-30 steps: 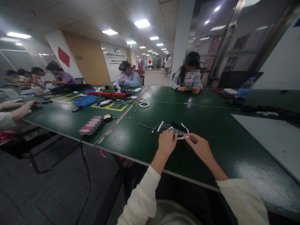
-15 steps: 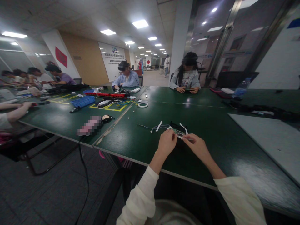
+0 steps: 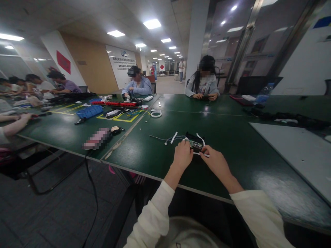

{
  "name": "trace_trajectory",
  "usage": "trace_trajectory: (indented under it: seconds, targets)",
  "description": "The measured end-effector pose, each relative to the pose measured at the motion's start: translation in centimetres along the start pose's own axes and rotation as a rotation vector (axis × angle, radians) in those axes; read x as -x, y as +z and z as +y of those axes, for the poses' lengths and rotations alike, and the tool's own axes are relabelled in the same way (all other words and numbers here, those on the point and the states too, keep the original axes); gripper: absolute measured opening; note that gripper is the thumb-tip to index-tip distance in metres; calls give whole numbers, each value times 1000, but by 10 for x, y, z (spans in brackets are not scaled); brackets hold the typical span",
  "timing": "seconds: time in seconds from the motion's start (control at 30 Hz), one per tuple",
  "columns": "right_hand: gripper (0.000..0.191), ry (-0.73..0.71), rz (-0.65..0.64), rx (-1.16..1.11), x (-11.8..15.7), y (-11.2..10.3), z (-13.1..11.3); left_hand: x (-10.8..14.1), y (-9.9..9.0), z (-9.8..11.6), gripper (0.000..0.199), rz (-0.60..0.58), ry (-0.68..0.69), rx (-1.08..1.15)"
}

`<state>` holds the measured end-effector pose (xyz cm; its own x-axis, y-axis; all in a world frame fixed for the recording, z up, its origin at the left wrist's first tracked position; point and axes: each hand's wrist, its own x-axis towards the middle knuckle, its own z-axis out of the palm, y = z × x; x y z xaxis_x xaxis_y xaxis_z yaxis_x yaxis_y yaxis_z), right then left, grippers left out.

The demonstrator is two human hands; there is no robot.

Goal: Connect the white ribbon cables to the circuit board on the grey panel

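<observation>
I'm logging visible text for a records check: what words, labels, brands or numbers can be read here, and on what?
Wall sign: "大数据" seems legible; its other lettering is too blurred.
Circuit board: any markings are too small.
Bottle: nothing legible.
Red diamond: nothing legible.

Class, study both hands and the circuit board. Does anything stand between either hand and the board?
Nothing visible separates the left hand from the circuit board. At the right hand, a white strip runs by the fingertips, along the board's near edge; whether it is pinched, I cannot tell.
</observation>
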<state>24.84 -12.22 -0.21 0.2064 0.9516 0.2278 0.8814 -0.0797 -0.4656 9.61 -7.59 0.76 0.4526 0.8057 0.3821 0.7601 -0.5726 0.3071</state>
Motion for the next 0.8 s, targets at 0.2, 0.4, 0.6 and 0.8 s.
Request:
trace_trajectory:
  seconds: [0.2, 0.4, 0.6, 0.8]
  targets:
    - [12, 9, 16, 85, 2, 0, -4, 13, -4, 20, 19, 21, 207, -73]
    - [18, -1, -19, 72, 4, -2, -4, 30, 4, 40, 20, -5, 157, -58]
    - [20, 24, -24, 95, 4, -3, -6, 29, 7, 38, 17, -31, 54, -24]
    - [27, 12, -51, 183, 7, -4, -10, 31, 7, 34, 16, -33, -22, -11]
